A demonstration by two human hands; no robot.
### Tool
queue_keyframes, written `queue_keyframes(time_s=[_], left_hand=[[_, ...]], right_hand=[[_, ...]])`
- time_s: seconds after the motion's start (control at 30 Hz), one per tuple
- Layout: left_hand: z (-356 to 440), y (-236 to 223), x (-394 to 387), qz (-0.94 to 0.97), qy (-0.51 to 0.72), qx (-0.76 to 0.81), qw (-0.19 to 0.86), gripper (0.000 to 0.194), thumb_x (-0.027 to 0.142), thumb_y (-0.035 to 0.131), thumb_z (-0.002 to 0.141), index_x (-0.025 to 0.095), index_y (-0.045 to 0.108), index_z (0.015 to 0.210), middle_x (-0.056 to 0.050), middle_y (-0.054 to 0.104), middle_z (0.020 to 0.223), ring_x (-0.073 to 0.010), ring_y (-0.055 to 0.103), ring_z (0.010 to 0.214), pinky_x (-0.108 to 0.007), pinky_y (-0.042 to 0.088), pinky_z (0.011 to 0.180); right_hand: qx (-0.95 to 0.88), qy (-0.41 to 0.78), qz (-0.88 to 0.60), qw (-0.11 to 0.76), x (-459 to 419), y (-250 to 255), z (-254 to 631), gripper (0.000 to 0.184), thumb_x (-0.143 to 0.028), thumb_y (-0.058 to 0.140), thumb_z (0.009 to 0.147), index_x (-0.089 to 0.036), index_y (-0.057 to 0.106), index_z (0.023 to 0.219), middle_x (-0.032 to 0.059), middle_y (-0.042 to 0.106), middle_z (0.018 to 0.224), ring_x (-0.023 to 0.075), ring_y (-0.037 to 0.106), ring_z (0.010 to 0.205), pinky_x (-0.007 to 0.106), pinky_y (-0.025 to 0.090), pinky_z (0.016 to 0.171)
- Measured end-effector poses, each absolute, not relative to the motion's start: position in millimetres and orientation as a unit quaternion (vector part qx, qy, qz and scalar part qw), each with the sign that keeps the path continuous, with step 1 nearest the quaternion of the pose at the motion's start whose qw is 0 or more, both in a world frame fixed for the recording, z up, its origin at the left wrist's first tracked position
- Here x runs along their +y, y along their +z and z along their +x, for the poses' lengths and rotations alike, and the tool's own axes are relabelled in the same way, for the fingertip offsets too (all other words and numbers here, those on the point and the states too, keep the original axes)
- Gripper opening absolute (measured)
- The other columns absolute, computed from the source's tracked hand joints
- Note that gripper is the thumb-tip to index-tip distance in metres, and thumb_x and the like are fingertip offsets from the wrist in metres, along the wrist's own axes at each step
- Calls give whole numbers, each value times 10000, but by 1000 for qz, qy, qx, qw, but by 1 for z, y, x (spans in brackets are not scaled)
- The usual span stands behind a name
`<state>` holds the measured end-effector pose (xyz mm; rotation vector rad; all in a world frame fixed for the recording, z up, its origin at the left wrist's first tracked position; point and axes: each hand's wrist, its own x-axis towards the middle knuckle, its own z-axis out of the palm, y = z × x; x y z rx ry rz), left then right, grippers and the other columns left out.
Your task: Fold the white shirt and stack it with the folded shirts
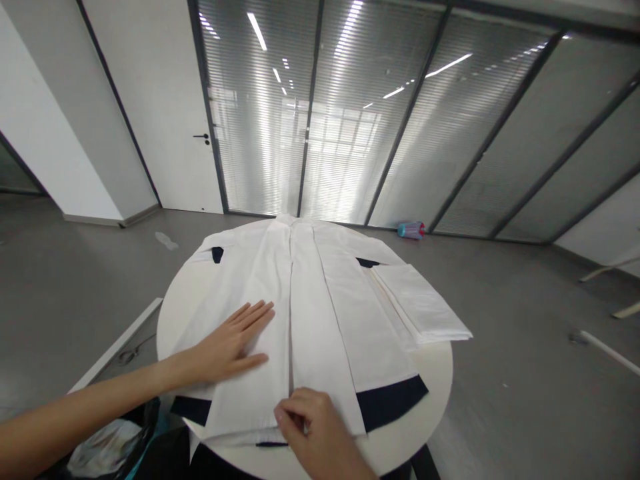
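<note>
A long white garment (320,320) with a front opening lies spread over a round table (435,373). Dark navy patches show at its lower corners and beside its upper part. My left hand (233,343) rests flat on the left front panel, fingers stretched out and thumb apart. Close to the lower end of the front opening, my right hand (315,423) is closed, thumb and fingers pinched at the garment's edge. On the right side of the table sits a folded white cloth (423,303), partly over the table's rim.
Below the table at left stands a bin with a dark liner (107,447) and crumpled plastic inside. A blue and red package (411,231) lies on the floor by the glass partition (340,133). A white door (170,120) is at the back left.
</note>
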<state>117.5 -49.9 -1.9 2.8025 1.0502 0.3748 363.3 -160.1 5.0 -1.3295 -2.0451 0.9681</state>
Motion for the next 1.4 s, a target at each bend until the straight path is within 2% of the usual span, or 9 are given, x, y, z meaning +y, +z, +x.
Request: queue_keyframes(time_s=[0.23,0.37,0.63,0.73,0.87,1.03,1.13,1.27,1.4], left_hand=[[104,-5,-66,941,92,323,53,782,537,500,965,288,125,1605,-73,213,1647,-303,200,1515,-520,172,1237],[113,0,-71,940,95,327,30,743,489,510,965,237,205,1593,-108,214,1644,-327,164,1521,-540,147,1233],[140,10,-99,965,78,243,65,709,463,445,1011,249,123,1606,-112,214,1641,-284,200,1518,-572,-91,1219],[141,7,-101,962,93,249,66,687,457,458,1011,264,163,1600,-109,232,1636,-289,216,1513,-577,-37,1229],[122,7,-107,960,116,242,77,606,404,533,990,278,332,1548,-76,341,1602,-276,276,1494,-536,150,1245],[82,11,-130,941,144,290,98,522,118,492,958,329,502,1435,-35,536,1463,-223,467,1366,-396,448,1110],[74,11,-145,948,109,276,115,725,-7,459,839,341,454,1474,-13,526,1479,-241,453,1383,-456,430,1128],[80,9,-158,954,71,257,134,880,17,513,749,312,317,1555,-22,425,1555,-297,305,1480,-620,239,1202],[76,11,-160,944,83,283,149,764,67,515,873,337,308,1557,-17,397,1570,-248,340,1469,-531,287,1214]], right_hand=[[-773,341,-472,251,-164,7,363,304,-170,570,900,-157,607,598,-21,529,595,94,466,584,238,305,584],[-782,343,-441,278,-164,10,379,185,-215,561,922,-184,731,855,-4,593,670,118,532,631,231,384,621],[-759,187,-518,346,-154,-1,441,199,-237,507,956,-178,682,883,19,572,726,141,552,637,254,462,632],[-762,172,-532,326,-156,-2,458,138,-234,563,934,-182,683,978,22,581,791,145,578,666,258,498,652],[-803,189,-487,287,-165,-2,479,240,-181,522,956,-231,672,1136,51,620,995,147,645,846,261,541,807],[-855,109,-435,261,-172,-11,497,494,-2,415,894,-277,665,1221,85,603,1184,173,626,1043,323,536,926],[-886,69,-393,235,-172,-9,497,569,44,436,834,-296,666,1229,90,585,1255,210,571,1153,409,505,996],[-907,64,-351,226,-168,0,491,503,7,503,845,-272,657,1234,88,618,1241,227,547,1173,452,487,1013],[-897,72,-337,275,-162,0,489,315,-80,517,932,-242,671,1153,76,692,1130,221,574,1158,423,508,974]])
